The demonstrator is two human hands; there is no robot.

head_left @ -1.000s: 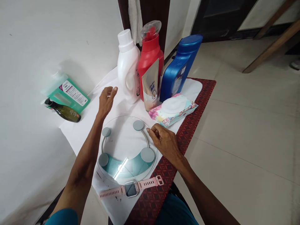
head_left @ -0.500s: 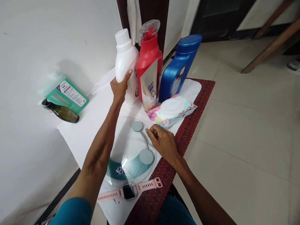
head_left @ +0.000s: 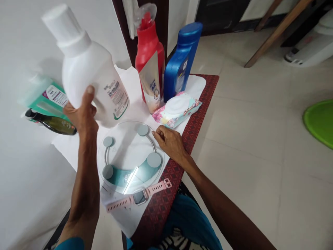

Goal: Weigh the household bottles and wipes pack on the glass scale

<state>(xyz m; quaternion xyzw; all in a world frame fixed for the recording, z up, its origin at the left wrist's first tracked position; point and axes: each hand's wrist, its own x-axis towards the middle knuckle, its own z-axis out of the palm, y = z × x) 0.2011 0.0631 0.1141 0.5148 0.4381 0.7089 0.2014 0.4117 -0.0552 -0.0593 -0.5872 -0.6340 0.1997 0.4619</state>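
Note:
A large white plastic detergent bottle (head_left: 87, 66), tilted to the left, is in my left hand (head_left: 84, 113), which grips it by its handle side with the thumb across the front. Part of its printed label faces right. Below it lies a round glass bathroom scale (head_left: 127, 142) with grey foot pads and a teal band. My right hand (head_left: 169, 140) rests with curled fingers at the scale's right edge, and I see nothing in it. In front of the scale a smartwatch (head_left: 139, 197) with a pink strap is laid out flat.
At the back stand a red pump bottle (head_left: 148, 45), a beige tube (head_left: 151, 85) and a blue bottle (head_left: 180, 64). A wipes pack (head_left: 177, 109) lies before them. By the wall are a green jug (head_left: 43, 95) and a dark olive bottle (head_left: 56, 125). A green round object (head_left: 321, 121) is on the right.
My left hand reached the white bottle, took hold of it and lifted it left and toward me, away from the red bottle. My right hand kept its pose while the view shifted.

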